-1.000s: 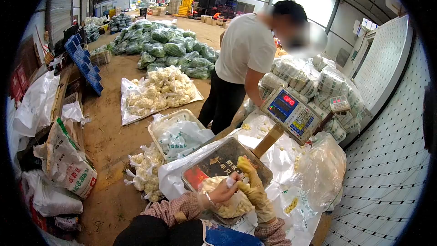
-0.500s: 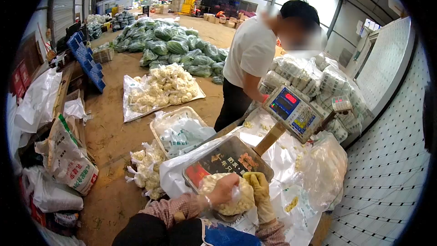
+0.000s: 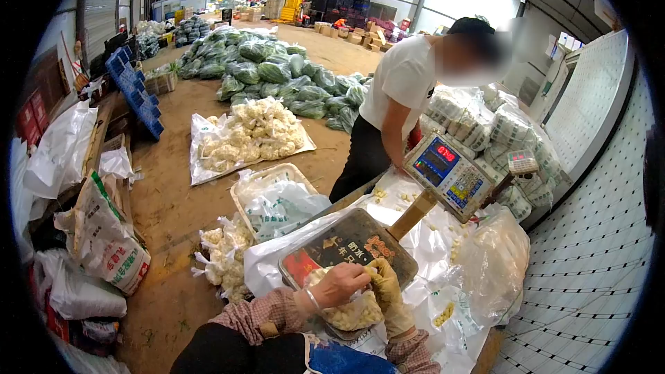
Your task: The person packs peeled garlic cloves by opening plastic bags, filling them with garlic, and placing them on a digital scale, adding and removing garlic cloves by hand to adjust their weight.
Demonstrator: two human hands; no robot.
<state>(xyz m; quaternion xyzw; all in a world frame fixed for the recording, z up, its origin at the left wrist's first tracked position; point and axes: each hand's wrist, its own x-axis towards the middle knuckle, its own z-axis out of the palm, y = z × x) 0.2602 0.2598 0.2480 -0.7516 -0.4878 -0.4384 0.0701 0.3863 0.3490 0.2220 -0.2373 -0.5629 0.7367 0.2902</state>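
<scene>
A clear plastic bag of pale pieces that look like peeled garlic cloves (image 3: pixel 352 314) rests at the near side of the scale's dark platform (image 3: pixel 318 241). My bare left hand (image 3: pixel 339 284) is closed on the bag's gathered top. Meeting it there, my right hand (image 3: pixel 388 298), in a yellowish glove, also pinches the top; the fingertips partly hide the plastic. Beyond the platform, the scale's display panel (image 3: pixel 450 174) glows with red digits. A few loose pale cloves (image 3: pixel 444 314) lie on white plastic right of my glove.
Across the table a person in a white shirt (image 3: pixel 402 76) leans down. Left of the table are a white basket (image 3: pixel 305 179) holding plastic bags and a heap of filled bags (image 3: pixel 227 253). A large clear plastic bag (image 3: pixel 493 263) lies at right; wrapped packs (image 3: pixel 471 121) are stacked behind.
My left hand has risen and moved right to meet my gloved hand at the bag's top. The scale's digits have changed. The other person now appears farther right.
</scene>
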